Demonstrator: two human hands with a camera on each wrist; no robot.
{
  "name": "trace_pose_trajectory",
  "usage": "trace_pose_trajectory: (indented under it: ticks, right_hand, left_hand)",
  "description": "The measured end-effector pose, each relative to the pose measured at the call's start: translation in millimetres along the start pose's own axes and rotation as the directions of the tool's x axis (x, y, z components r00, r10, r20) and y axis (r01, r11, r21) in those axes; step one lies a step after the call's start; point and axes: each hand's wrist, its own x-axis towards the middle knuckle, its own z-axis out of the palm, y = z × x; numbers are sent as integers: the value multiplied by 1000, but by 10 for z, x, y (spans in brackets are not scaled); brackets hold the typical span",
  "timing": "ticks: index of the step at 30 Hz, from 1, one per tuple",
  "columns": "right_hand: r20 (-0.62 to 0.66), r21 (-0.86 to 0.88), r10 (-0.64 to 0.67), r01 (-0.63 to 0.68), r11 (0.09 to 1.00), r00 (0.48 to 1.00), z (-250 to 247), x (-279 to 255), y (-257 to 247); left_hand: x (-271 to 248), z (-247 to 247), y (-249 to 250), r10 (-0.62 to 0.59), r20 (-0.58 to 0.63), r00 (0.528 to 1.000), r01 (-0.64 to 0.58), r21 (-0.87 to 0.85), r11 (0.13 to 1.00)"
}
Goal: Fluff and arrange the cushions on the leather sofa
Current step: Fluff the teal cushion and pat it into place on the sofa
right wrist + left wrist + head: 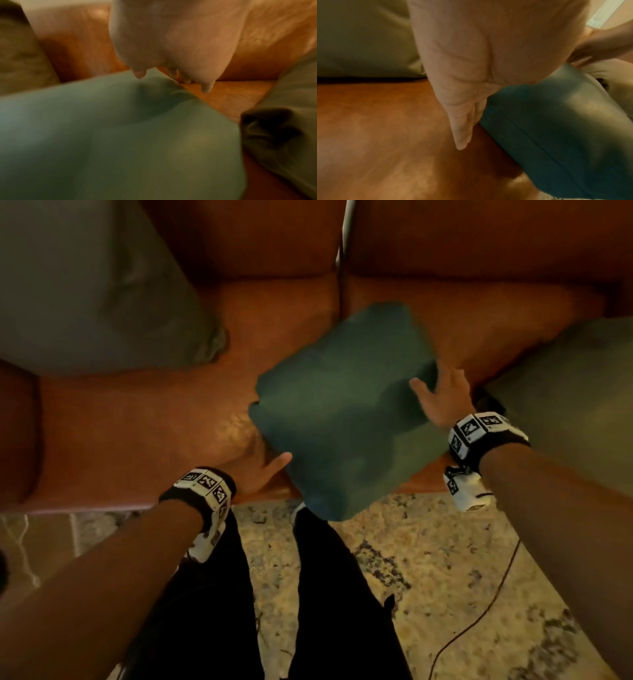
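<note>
Tan leather fills the upper half of the head view: the sofa (137, 419) runs across the frame, its seat split by a seam at top centre, its front edge meeting a mottled beige rug (428, 577) in the lower part of the picture. Two dark trouser legs (212, 611) stand on the rug at bottom centre, and a thin dark cable (479, 614) trails across it at lower right.

Right of centre, the teal cushion (346, 412) sits tilted like a diamond, its lower corner reaching past the seat's front edge over the rug. Whether its underside rests on the leather cannot be told.

At the cushion's lower left edge, the left hand (257, 474) is flat and straight-fingered; in the left wrist view its fingers (462, 128) lie together, pointing down along the cushion's seamed side. At the cushion's right edge, the right hand (442, 395) is spread, thumb on the top face and fingers over the border; the blurred right wrist view shows fingertips (206, 88) reaching just past that edge, loosely extended rather than clenched.

A pale grey-green cushion (85, 285) leans in the upper left of the frame against the backrest. Another sage cushion (575, 392) lies at the right edge, just beside the right wrist. Both wrists wear black bands (202, 487) with checkered marker squares.
</note>
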Motion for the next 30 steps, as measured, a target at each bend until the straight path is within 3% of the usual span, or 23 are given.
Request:
trace_pose_trajectory:
  ticks: [2, 5, 10, 17, 22, 25, 30]
  right_hand:
    - [27, 0, 31, -31, 1000, 999, 49, 82, 94]
    - [85, 56, 59, -64, 996, 995, 123, 123, 162]
    - [138, 108, 41, -56, 993, 990, 53, -8, 50]
    - [235, 411, -8, -92, 907, 972, 360, -552, 122]
    - [305, 261, 129, -213, 942, 944, 465, -685, 142]
    - [251, 261, 148, -214, 941, 957, 301, -529, 100]
    - [145, 196, 37, -66, 978, 989, -122, -15, -289]
  left_hand:
    - [16, 83, 201, -103, -10, 995, 100, -181, 978]
    - [30, 58, 426, -169, 32, 985, 164, -465, 870]
    - [-57, -277, 494, -137, 68, 988, 151, -571, 807]
    - [-118, -942, 181, -86, 60, 994, 103, -398, 912]
    - [-37, -949, -15, -35, 66, 997, 38, -46, 998]
    - [-26, -1074, 4, -106, 45, 993, 108, -39, 993]
    - [146, -1392, 167, -162, -288, 944, 164, -20, 986]
